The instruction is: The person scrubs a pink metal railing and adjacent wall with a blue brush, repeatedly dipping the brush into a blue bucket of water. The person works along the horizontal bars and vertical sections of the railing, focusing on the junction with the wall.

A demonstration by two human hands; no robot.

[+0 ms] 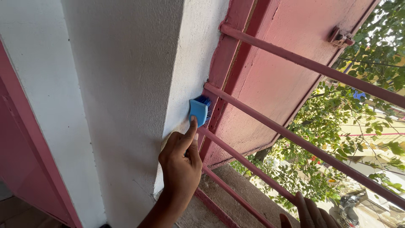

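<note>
Here the left hand pinches a blue brush — long axis upright, bristles facing the pink frame — at the white wall's corner edge; right hand rests on a pink bar, its grip unclear.

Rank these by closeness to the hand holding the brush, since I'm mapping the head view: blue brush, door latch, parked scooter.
From the left hand:
1. Blue brush, in its grip, against the white wall.
2. Parked scooter, lower right, beyond the bars.
3. Door latch, top right on the pink panel.
</note>
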